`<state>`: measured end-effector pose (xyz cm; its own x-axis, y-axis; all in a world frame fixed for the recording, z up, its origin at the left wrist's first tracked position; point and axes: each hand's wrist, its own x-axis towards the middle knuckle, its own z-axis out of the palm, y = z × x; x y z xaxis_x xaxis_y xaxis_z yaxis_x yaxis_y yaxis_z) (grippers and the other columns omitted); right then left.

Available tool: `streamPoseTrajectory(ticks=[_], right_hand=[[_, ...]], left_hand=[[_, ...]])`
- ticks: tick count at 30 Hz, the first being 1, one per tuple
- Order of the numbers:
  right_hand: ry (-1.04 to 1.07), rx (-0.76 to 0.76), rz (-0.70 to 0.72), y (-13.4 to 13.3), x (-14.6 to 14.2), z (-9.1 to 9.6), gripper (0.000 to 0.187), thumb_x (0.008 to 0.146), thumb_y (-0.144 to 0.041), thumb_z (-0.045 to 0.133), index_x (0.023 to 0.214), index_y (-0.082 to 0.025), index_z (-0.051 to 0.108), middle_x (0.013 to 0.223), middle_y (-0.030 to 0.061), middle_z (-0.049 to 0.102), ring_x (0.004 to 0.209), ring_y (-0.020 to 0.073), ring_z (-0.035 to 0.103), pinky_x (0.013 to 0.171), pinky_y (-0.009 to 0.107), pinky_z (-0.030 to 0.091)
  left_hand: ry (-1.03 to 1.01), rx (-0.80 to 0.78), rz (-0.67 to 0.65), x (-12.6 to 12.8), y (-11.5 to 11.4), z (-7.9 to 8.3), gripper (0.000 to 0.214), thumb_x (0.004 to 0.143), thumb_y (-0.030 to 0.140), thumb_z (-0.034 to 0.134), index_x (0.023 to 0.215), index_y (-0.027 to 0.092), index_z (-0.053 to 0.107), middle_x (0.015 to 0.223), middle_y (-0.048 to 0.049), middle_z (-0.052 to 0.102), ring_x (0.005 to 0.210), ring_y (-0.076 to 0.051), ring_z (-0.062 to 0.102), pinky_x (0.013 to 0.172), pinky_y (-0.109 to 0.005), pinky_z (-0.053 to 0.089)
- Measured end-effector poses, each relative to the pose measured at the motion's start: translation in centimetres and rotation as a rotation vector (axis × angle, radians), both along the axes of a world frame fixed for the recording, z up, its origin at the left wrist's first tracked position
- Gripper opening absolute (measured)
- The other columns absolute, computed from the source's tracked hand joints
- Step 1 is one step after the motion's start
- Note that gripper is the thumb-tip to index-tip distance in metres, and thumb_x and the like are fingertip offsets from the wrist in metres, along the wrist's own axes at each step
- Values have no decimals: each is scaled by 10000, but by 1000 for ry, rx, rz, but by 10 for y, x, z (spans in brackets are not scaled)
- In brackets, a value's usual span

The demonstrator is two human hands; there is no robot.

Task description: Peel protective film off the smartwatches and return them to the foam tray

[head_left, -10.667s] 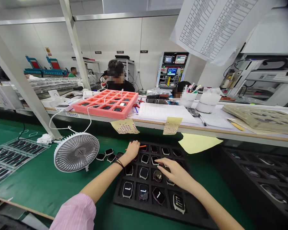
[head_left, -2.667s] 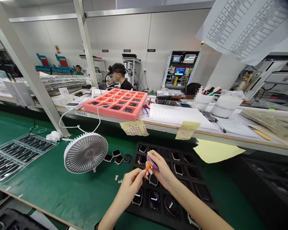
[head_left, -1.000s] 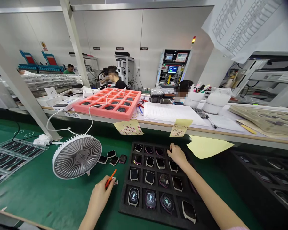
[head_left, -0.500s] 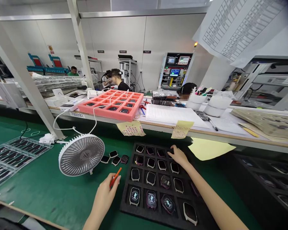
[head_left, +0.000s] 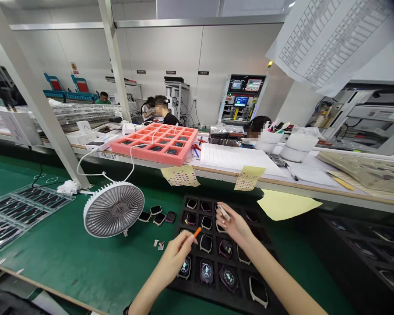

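Observation:
My left hand (head_left: 174, 254) pinches a thin orange stick (head_left: 197, 232) above the near left of a black foam tray (head_left: 192, 291), which holds rows of smartwatches. My right hand (head_left: 234, 227) hovers over the tray's middle, its fingertips pinching a small white strip (head_left: 223, 212). The hands are close together and touch no watch that I can see. A watch with a lit screen (head_left: 206, 272) sits in the near row. My left hand hides some tray pockets. Several loose watches (head_left: 156, 214) and small white scraps (head_left: 158, 244) lie on the green mat left of the tray.
A round white fan (head_left: 113, 209) stands on the green mat (head_left: 52, 249), beside clear trays of dark parts. A dark tray (head_left: 357, 256) lies right. Along the bench edge (head_left: 282, 184) are yellow papers and a pink foam tray (head_left: 187, 157). Co-workers sit beyond.
My left hand has moved right, from beside the tray to over it, with the orange stick. My right hand has left the far row and now pinches the white strip.

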<state>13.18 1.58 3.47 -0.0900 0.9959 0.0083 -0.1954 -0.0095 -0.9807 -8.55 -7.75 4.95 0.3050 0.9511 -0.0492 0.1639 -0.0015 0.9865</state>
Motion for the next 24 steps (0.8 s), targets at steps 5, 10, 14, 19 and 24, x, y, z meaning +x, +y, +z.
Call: streamPoseTrajectory(ticks=[5, 10, 14, 19, 24], right_hand=[[407, -174, 265, -34, -46, 23, 256, 767, -402, 662, 847, -179, 565, 584, -58, 425, 395, 43, 301, 384, 191, 257], [435, -126, 282, -45, -55, 35, 255, 810, -360, 662, 738, -169, 507, 558, -64, 457, 365, 30, 325, 373, 176, 288], [389, -93, 278, -46, -55, 36, 276, 812, -369, 660, 724, -173, 487, 520, -74, 440, 346, 32, 332, 362, 171, 297], [432, -99, 282, -46, -56, 40, 276, 806, -362, 666, 729, -175, 479, 555, -79, 444, 338, 18, 310, 358, 166, 312], [461, -111, 306, -46, -57, 43, 270, 808, -360, 661, 732, -177, 476, 550, -82, 446, 334, 20, 304, 368, 172, 340]], left_hand=[[-189, -107, -41, 28, 7, 13, 449, 821, 612, 429, 738, 172, 464, 509, 101, 233, 384, -37, 165, 376, -175, 143], [-214, -99, -14, 28, 7, 18, 468, 809, 613, 460, 704, 157, 481, 492, 98, 243, 380, -30, 172, 363, -173, 140], [-193, -86, -30, 25, 4, 20, 468, 801, 603, 480, 682, 151, 496, 472, 91, 264, 378, -33, 188, 361, -179, 147], [-194, -81, 0, 27, 3, 20, 476, 801, 604, 484, 688, 142, 514, 470, 85, 277, 384, -36, 205, 366, -182, 144], [-211, -78, 8, 27, 4, 19, 475, 802, 601, 488, 690, 141, 524, 462, 85, 281, 381, -37, 211, 369, -181, 155]])
